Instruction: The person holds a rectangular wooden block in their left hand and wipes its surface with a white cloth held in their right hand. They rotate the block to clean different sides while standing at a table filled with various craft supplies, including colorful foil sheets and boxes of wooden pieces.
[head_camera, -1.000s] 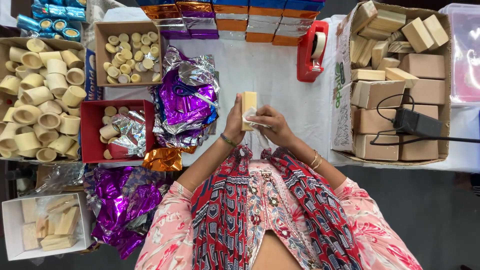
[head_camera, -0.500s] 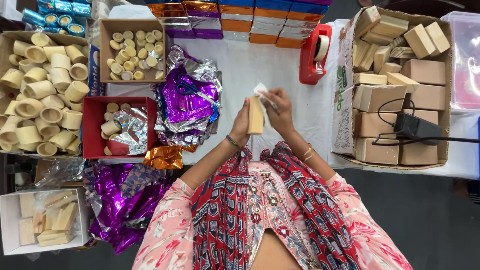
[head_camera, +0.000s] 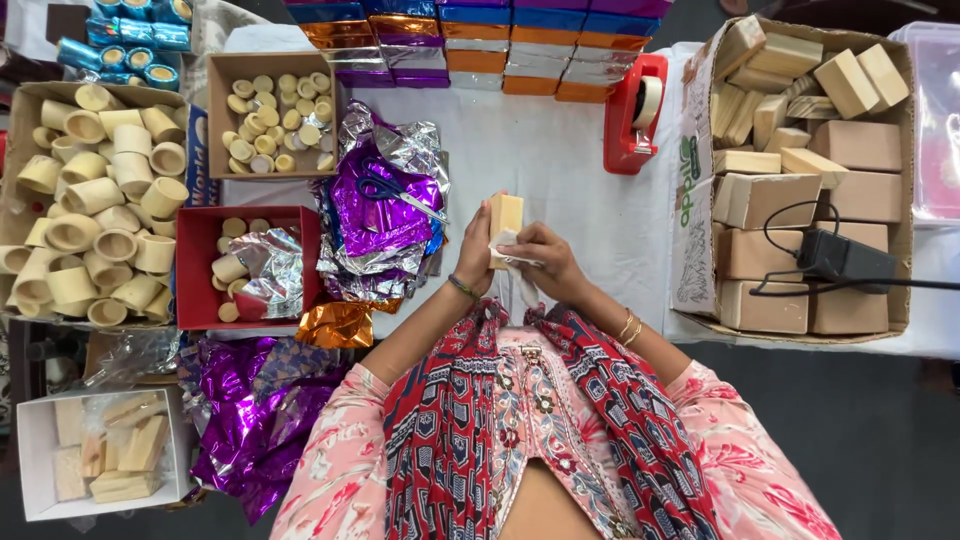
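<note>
A small pale wooden block (head_camera: 505, 214) stands upright in front of my chest, above the white table (head_camera: 560, 160). My left hand (head_camera: 474, 252) grips its left side. My right hand (head_camera: 537, 262) presses a piece of white cloth or paper (head_camera: 505, 246) against the block's lower part. A pile of purple and silver foil sheets (head_camera: 385, 210) with blue-handled scissors (head_camera: 392, 192) on top lies just left of my hands.
A large cardboard box of wooden blocks (head_camera: 800, 150) with a black adapter and cable (head_camera: 835, 258) stands at right. A red tape dispenser (head_camera: 635, 115) sits behind. Boxes of wooden rings and discs (head_camera: 95, 200) fill the left; foil-wrapped boxes (head_camera: 470, 40) line the back.
The block has been turned and lowered a little toward me. My right hand has moved from the block's top down to its lower part with the white piece.
</note>
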